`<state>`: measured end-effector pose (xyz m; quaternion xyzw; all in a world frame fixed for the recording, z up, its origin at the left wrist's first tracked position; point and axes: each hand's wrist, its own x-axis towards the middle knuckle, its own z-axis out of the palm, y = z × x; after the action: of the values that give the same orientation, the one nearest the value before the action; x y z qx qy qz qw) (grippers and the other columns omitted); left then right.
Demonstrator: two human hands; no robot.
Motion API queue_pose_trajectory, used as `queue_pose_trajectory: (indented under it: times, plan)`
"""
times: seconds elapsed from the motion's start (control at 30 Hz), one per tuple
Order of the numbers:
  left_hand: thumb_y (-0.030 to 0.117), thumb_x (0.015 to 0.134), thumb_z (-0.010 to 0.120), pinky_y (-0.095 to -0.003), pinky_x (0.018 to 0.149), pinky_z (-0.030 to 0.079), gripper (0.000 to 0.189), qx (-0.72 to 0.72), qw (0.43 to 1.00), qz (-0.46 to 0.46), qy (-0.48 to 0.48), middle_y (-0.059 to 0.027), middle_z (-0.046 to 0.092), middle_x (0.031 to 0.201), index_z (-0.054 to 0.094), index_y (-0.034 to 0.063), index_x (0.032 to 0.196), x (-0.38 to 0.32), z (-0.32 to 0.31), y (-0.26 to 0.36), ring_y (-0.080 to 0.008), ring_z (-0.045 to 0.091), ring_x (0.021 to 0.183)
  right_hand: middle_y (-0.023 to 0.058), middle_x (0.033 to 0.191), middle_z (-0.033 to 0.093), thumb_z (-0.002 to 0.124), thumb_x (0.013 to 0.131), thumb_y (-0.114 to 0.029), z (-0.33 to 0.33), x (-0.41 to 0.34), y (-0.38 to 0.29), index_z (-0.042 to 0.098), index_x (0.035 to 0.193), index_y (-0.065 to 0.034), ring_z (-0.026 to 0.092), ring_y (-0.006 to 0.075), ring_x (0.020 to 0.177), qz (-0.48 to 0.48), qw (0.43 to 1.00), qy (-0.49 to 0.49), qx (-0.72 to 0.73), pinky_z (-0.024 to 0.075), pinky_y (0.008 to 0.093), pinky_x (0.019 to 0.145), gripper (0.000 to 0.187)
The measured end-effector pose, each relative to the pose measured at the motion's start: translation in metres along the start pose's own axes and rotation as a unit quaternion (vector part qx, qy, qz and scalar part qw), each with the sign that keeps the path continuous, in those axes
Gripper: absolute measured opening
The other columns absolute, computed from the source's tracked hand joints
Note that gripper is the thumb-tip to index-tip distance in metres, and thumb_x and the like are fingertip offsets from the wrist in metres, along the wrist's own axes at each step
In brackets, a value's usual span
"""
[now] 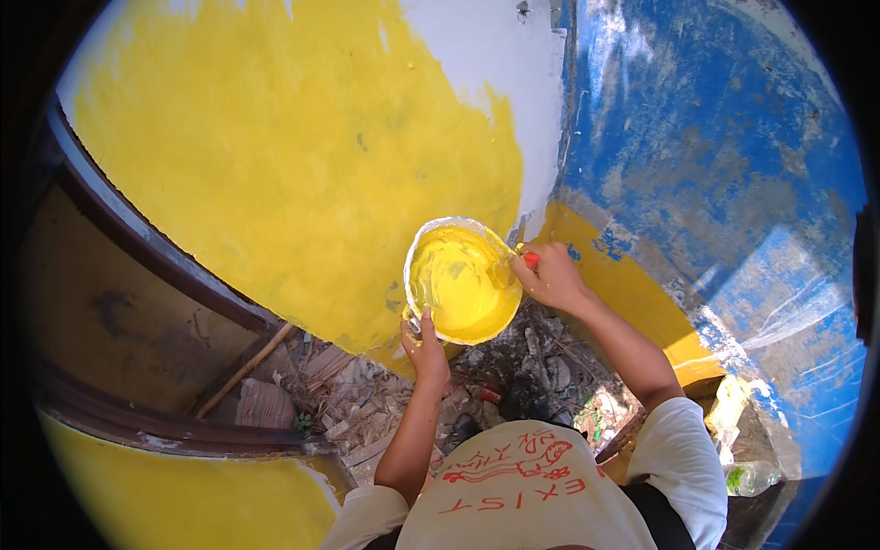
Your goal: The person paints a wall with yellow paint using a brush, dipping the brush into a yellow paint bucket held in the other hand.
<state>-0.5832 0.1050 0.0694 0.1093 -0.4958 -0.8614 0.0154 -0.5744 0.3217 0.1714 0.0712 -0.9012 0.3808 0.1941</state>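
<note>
A white bucket (411,265) is held up in front of me, its mouth turned toward my face. Wet yellow paint (464,292) coats its inside and lies in the bottom. My left hand (427,354) grips the near left side of the rim, thumb on top and paint on the fingers. At the right side of the rim, my right hand (555,278) is closed around a red handle (530,260). The tool's working end is hidden. Behind the bucket stands a wall with fresh yellow paint (295,151), bordered by a bare white strip (512,62).
A weathered blue wall (715,130) meets it at a corner on the right. Brown-framed opening (155,237) lies left, with a wooden stick (244,371) and striped sack (265,404). Rubble (364,392) covers the ground below. A clear plastic bottle (755,478) lies at lower right.
</note>
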Motion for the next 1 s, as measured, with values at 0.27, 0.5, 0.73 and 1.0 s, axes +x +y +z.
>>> queue_pose_trajectory:
  times: [0.27,0.5,0.73,1.0]
  plan:
    - [0.031,0.088,0.062,-0.0329,0.1,0.036,0.081,0.023,0.998,-0.016,0.048,-0.0191,0.034,0.136,0.012,-0.0053,0.141,-0.002,0.006,0.0,-0.0231,0.04,0.121,0.0245,0.056,0.049,0.054,0.081,-0.019,-0.002,-0.004,-0.006,0.053,0.066,0.0062,0.051,0.0429,0.054,0.029,0.999,0.043,0.014,0.0416,0.0428,0.052,0.03]
    - [0.036,0.087,0.062,-0.0344,0.1,0.036,0.085,0.024,0.998,-0.021,0.049,-0.0205,0.03,0.139,0.01,-0.0033,0.142,-0.003,0.009,0.003,-0.0243,0.039,0.122,0.017,0.05,0.047,0.056,0.084,-0.02,0.0,-0.006,-0.002,0.056,0.065,0.0032,0.048,0.0249,0.043,0.055,0.99,0.113,0.062,0.0385,0.0358,0.048,0.03]
    - [0.039,0.086,0.062,-0.0379,0.097,0.041,0.087,-0.012,0.994,-0.063,0.084,-0.02,0.03,0.138,0.01,-0.0003,0.142,-0.004,-0.001,0.007,-0.0255,0.041,0.123,0.004,0.074,0.062,0.055,0.09,-0.021,-0.009,0.016,0.025,0.06,0.08,0.0028,0.054,0.0101,0.058,0.205,0.865,0.305,0.342,0.0418,0.0275,0.051,0.027]
    - [0.045,0.087,0.057,-0.0457,0.087,0.048,0.068,-0.016,0.993,-0.086,0.084,-0.0129,0.042,0.131,0.03,0.0068,0.136,-0.025,-0.044,-0.003,-0.0259,0.049,0.117,0.0131,0.083,0.065,0.051,0.093,-0.02,-0.027,0.157,0.044,0.06,0.094,0.0045,0.063,0.0189,0.063,0.089,0.743,0.492,0.445,0.0516,0.028,0.056,0.027]
